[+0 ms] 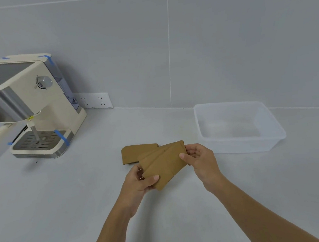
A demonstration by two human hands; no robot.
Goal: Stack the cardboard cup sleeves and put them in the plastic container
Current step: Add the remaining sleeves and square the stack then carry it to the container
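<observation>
A loose bunch of flat brown cardboard cup sleeves [164, 164] is held above the counter between both hands. My left hand [139, 183] grips the lower left end with the thumb on top. My right hand [199, 160] pinches the upper right end. The held sleeves are fanned, not squared up. Another flat sleeve [131, 154] lies on the counter just behind and left of them. The clear plastic container [273, 141] stands to the right, with nothing inside.
A cream espresso machine [36, 105] with blue tape strips stands at the back left. A wall socket strip [96, 101] sits on the tiled wall behind it. The grey counter [65, 208] runs back to the wall.
</observation>
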